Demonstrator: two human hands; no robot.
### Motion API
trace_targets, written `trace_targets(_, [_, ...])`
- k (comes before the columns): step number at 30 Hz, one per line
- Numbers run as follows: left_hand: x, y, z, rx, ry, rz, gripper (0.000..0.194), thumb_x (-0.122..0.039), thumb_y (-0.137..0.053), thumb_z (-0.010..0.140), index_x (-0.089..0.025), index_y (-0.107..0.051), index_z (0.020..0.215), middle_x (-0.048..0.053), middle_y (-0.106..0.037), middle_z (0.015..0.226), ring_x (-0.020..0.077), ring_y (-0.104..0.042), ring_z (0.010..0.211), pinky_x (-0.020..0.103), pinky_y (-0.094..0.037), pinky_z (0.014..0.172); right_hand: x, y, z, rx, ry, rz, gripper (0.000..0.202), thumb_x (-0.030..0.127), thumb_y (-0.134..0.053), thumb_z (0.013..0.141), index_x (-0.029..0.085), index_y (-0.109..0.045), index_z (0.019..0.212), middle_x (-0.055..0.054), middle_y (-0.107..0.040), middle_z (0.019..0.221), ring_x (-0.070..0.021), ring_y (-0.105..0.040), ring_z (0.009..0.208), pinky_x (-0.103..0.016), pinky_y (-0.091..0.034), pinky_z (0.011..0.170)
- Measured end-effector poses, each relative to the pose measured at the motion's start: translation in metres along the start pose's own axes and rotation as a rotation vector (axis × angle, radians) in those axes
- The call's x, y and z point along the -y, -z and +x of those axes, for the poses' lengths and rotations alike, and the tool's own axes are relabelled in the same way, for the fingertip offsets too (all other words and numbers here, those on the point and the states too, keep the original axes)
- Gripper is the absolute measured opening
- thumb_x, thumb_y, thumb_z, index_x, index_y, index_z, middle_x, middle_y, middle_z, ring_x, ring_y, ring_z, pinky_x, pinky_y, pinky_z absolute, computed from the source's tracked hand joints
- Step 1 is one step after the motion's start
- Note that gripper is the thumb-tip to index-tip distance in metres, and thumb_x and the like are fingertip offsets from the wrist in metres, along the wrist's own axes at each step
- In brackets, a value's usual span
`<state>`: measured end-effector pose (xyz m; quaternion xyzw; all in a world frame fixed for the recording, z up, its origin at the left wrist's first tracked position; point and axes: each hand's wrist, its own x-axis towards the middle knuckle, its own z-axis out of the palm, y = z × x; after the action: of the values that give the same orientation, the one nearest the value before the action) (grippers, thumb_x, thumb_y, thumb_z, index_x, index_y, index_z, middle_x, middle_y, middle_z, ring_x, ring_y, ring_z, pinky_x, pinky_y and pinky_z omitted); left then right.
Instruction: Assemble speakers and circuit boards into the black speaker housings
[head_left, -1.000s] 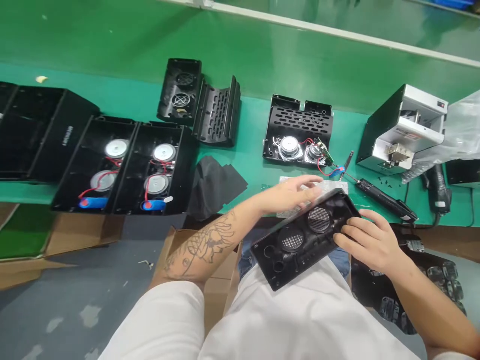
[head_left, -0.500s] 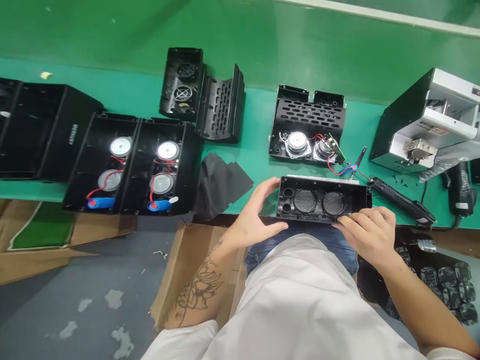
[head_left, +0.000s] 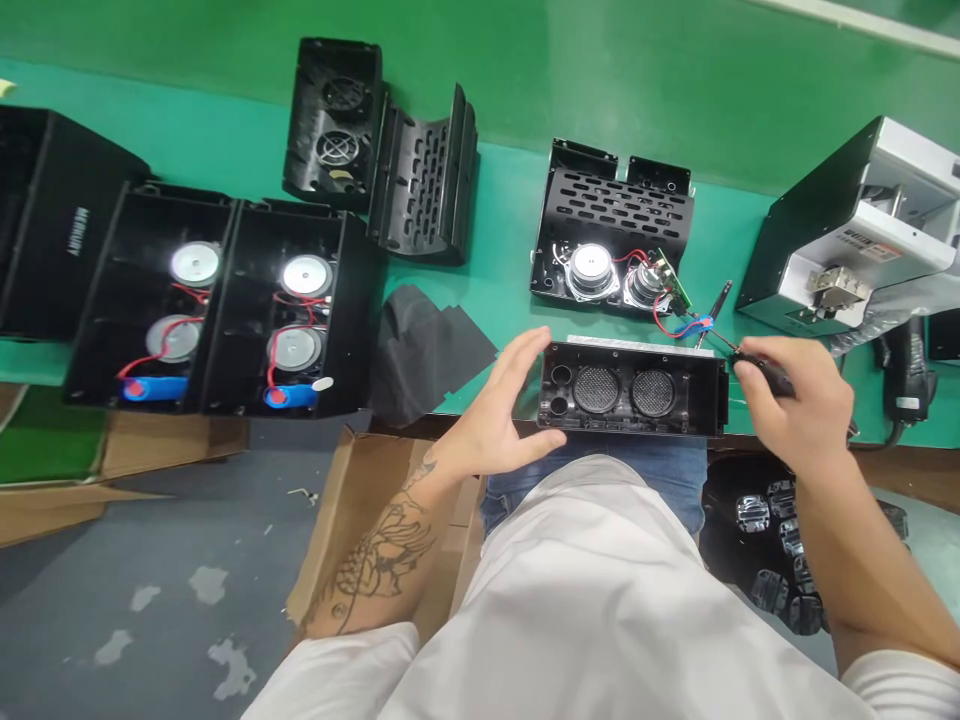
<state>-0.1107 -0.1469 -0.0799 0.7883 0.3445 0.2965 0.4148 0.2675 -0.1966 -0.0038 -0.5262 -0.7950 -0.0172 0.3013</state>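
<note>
A black speaker housing (head_left: 634, 392) with two round mesh grilles lies at the table's front edge, its inside facing up. My left hand (head_left: 510, 410) spans its left end, thumb and fingers spread apart around the corner. Right of the housing, my right hand (head_left: 802, 400) is wrapped round a black electric screwdriver (head_left: 765, 375), whose thin bit points up and left. Just behind stands an opened speaker half (head_left: 622, 215) with two drivers, red wires, a small green circuit board (head_left: 673, 280) and a blue-wrapped part (head_left: 694, 326).
Speaker shells with drivers (head_left: 281, 300) stand at left, beside a black cloth (head_left: 427, 350). Black perforated shells (head_left: 424, 185) sit farther back. A silver-and-black machine (head_left: 840, 240) and a dark tool (head_left: 907, 380) are at right. Below the table are a cardboard box (head_left: 330, 520) and shiny dark parts (head_left: 772, 590).
My right hand has left the housing's front right corner and moved right onto the electric screwdriver, gripping it. My left hand stays at the housing's left end. The view has shifted slightly.
</note>
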Motion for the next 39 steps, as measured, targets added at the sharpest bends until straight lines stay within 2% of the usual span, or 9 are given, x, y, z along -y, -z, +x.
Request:
trace_targets(4, [-0.014, 0.015, 0.040, -0.228, -0.034, 0.100, 0.054, -0.048, -0.069, 0.103, -0.023, -0.064, 0.151, 0.016, -0.065, 0.158, 0.0329, -0.061, 0.149, 0.051, -0.051, 0.129, -0.039, -0.008, 0.024, 0.191, -0.155, 0.082, 0.039, 0.040, -0.062, 0.115, 0.014, -0.071, 0.143, -0.005, -0.063, 0.126, -0.0172, -0.064, 0.101, -0.027, -0.052, 0.083])
trace_targets(6, [-0.026, 0.019, 0.073, -0.235, -0.046, 0.199, 0.040, -0.039, -0.066, 0.103, -0.020, -0.073, 0.136, 0.014, -0.074, 0.141, 0.0291, -0.069, 0.132, 0.045, -0.056, 0.120, -0.052, -0.013, 0.039, 0.301, -0.222, 0.144, 0.053, 0.051, -0.061, 0.109, 0.014, -0.071, 0.146, -0.006, -0.063, 0.126, -0.0162, -0.063, 0.095, -0.025, -0.052, 0.079])
trace_targets(10, [-0.053, 0.014, 0.141, -0.040, 0.094, 0.327, 0.032, -0.032, -0.061, 0.099, -0.017, -0.079, 0.122, 0.009, -0.077, 0.107, 0.0267, -0.071, 0.102, 0.043, -0.057, 0.103, -0.059, -0.016, 0.060, 0.512, -0.313, 0.227, 0.074, 0.068, -0.063, 0.099, 0.013, -0.074, 0.148, -0.009, -0.064, 0.120, -0.0148, -0.061, 0.086, -0.025, -0.052, 0.079])
trace_targets(16, [-0.068, -0.023, 0.199, 0.008, 0.262, 0.390, 0.047, -0.058, -0.076, 0.095, -0.017, -0.066, 0.072, 0.008, -0.058, 0.074, 0.0352, -0.070, 0.096, 0.049, -0.057, 0.101, -0.060, -0.021, 0.060, 0.642, -0.319, 0.301, 0.070, 0.063, -0.061, 0.103, 0.011, -0.074, 0.149, -0.012, -0.062, 0.123, -0.0153, -0.061, 0.095, -0.029, -0.056, 0.096])
trace_targets(21, [-0.054, -0.045, 0.211, -0.035, 0.190, 0.339, 0.045, -0.045, -0.092, 0.080, -0.020, -0.057, 0.065, 0.001, -0.046, 0.066, 0.0343, -0.070, 0.095, 0.048, -0.060, 0.098, -0.067, -0.031, 0.064, 0.700, -0.256, 0.370, 0.049, 0.040, -0.063, 0.108, 0.012, -0.077, 0.145, -0.010, -0.061, 0.131, -0.0128, -0.062, 0.101, -0.023, -0.054, 0.096])
trace_targets(26, [-0.065, -0.040, 0.204, -0.025, 0.324, 0.274, 0.039, -0.021, -0.083, 0.080, -0.022, -0.051, 0.058, 0.000, -0.042, 0.061, 0.0282, -0.064, 0.079, 0.044, -0.055, 0.087, -0.067, -0.037, 0.082, 0.834, -0.162, 0.293, 0.029, 0.007, -0.079, 0.107, 0.012, -0.080, 0.136, -0.007, -0.061, 0.128, -0.0085, -0.060, 0.100, -0.015, -0.048, 0.091])
trace_targets(31, [-0.082, -0.023, 0.191, -0.072, 0.393, 0.135, 0.048, -0.026, -0.076, 0.093, -0.022, -0.046, 0.055, -0.002, -0.045, 0.058, 0.0150, -0.045, 0.064, 0.035, -0.042, 0.075, -0.064, -0.043, 0.091, 0.960, -0.094, 0.143, 0.032, 0.008, -0.090, 0.104, 0.011, -0.080, 0.135, -0.006, -0.060, 0.115, -0.0039, -0.049, 0.083, -0.006, -0.031, 0.070])
trace_targets(35, [-0.078, -0.011, 0.183, -0.127, 0.346, -0.045, 0.043, -0.030, -0.072, 0.100, -0.021, -0.053, 0.062, -0.001, -0.056, 0.060, 0.0136, -0.051, 0.063, 0.031, -0.039, 0.067, -0.063, -0.049, 0.093, 0.987, -0.041, 0.071, 0.025, 0.012, -0.089, 0.107, 0.007, -0.078, 0.129, -0.006, -0.056, 0.108, -0.0021, -0.036, 0.074, -0.006, -0.016, 0.061])
trace_targets(39, [-0.077, 0.001, 0.182, -0.107, 0.345, -0.185, 0.038, -0.033, -0.070, 0.103, -0.021, -0.059, 0.069, -0.003, -0.055, 0.054, 0.0128, -0.056, 0.056, 0.027, -0.043, 0.061, -0.070, -0.047, 0.100, 0.979, 0.016, 0.109, 0.019, 0.011, -0.083, 0.105, 0.008, -0.080, 0.124, -0.006, -0.057, 0.107, -0.0031, -0.039, 0.076, -0.008, -0.021, 0.065])
